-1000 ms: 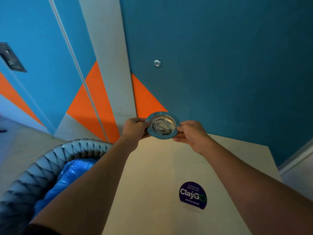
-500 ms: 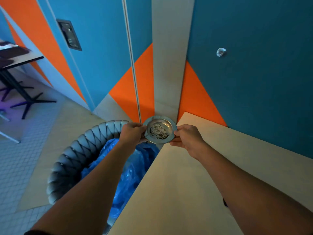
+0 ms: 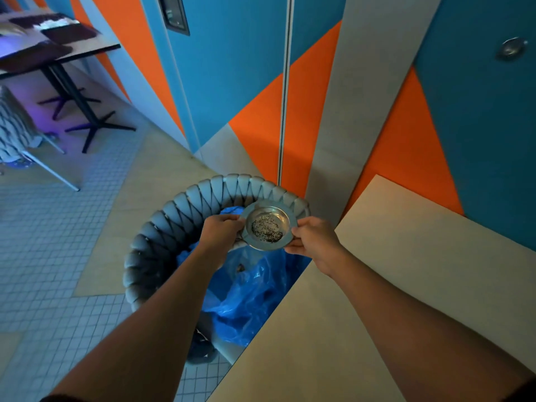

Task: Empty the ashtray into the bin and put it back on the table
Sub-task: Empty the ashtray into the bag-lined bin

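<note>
A round metal ashtray (image 3: 268, 224) with grey-black ash in its bowl is held level over the far side of the bin. My left hand (image 3: 222, 232) grips its left rim and my right hand (image 3: 311, 240) grips its right rim. Below stands the bin (image 3: 162, 227), with a grey woven rim and a blue plastic liner (image 3: 249, 294) holding some scraps. The beige table (image 3: 406, 256) lies to the right, its corner against the bin.
A wall of blue, orange and grey panels (image 3: 261, 97) rises just behind the bin. At the far left a dark-legged table (image 3: 58, 50) stands on the tiled floor (image 3: 43, 256), with a chair leg next to it.
Both hands have carried the ashtray left, off the table and over the bin. The view has swung left, so the bin now sits in the middle.
</note>
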{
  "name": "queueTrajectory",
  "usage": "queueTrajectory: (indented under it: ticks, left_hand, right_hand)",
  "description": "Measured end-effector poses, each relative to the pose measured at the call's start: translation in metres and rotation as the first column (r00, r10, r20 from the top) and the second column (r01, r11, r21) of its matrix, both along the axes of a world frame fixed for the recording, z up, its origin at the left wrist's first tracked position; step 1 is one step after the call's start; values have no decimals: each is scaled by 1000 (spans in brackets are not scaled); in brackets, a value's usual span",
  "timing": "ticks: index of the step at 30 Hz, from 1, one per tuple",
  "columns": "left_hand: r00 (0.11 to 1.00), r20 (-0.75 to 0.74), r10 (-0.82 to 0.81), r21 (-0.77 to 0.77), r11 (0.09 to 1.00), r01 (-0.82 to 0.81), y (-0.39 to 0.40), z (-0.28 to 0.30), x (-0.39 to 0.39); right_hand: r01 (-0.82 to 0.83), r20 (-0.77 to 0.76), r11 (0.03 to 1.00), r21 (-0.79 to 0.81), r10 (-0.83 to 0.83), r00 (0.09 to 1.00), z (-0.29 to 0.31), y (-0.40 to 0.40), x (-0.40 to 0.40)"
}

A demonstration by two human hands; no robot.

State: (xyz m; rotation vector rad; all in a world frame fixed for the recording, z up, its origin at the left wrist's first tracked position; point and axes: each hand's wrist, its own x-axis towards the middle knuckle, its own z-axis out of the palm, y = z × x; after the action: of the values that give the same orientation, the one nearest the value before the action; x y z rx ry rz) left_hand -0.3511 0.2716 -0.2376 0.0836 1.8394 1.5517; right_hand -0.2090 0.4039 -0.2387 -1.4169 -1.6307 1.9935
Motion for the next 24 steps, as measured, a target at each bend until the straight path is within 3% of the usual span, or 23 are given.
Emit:
queueTrajectory:
  ticks: [19,21,22,24]
  left_hand:
    - [991,91,101,-175,981,-84,-23,-128,-56]
    - [989,89,117,-181,978,-100,-24,-138,-62]
    - [988,87,125,-185,977,-108,-24,-142,-65]
    - [987,79,142,-187,974,-126,-25,-150,-70]
  right_hand:
    - [-57,103,998,-18,59,993,-123,-24,-53]
    - [-80,154,994,74,68,986,-132,-23,-46]
    - [-136,206,971,198,94,974,-137,-22,-41]
    - [-315,329,825,468,168,929,-146,-19,-28]
